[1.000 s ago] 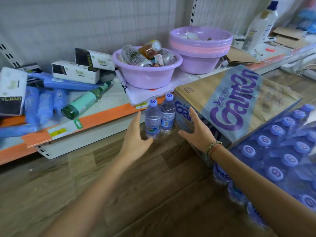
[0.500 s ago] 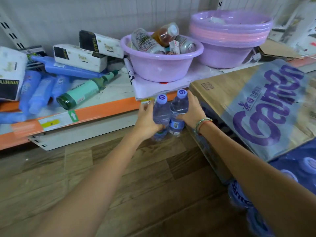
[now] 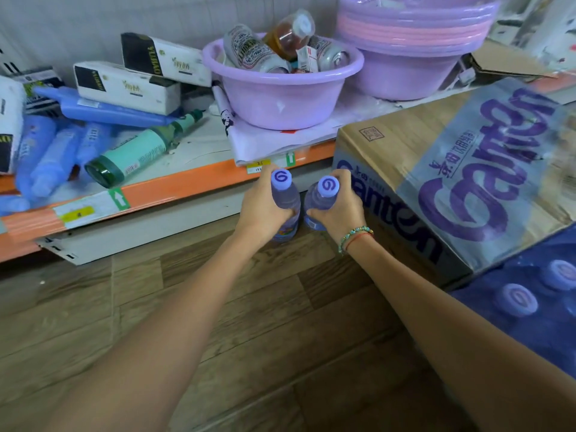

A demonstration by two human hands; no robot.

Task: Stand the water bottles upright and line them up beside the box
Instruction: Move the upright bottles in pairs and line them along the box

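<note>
Two small water bottles with lilac caps stand close together on the wooden floor, just left of the cardboard box [image 3: 399,141] printed with purple letters. My left hand [image 3: 260,210] grips the left bottle [image 3: 282,182] round its body. My right hand [image 3: 341,210] grips the right bottle [image 3: 325,188], which stands next to the box's corner. Both bottles look upright, and my hands hide most of them. At the lower right lies a shrink-wrapped pack of more bottles [image 3: 519,299], caps up.
A low shelf with an orange edge [image 3: 193,182] runs behind the bottles. On it stand a lilac basin of cans [image 3: 280,98], stacked basins [image 3: 411,35], tissue boxes [image 3: 124,85], blue bottles and a lying green bottle [image 3: 137,151]. Wooden floor [image 3: 249,338] stretches in front.
Both hands went from open beside the bottles to gripping one bottle each. The view has moved closer and to the left.
</note>
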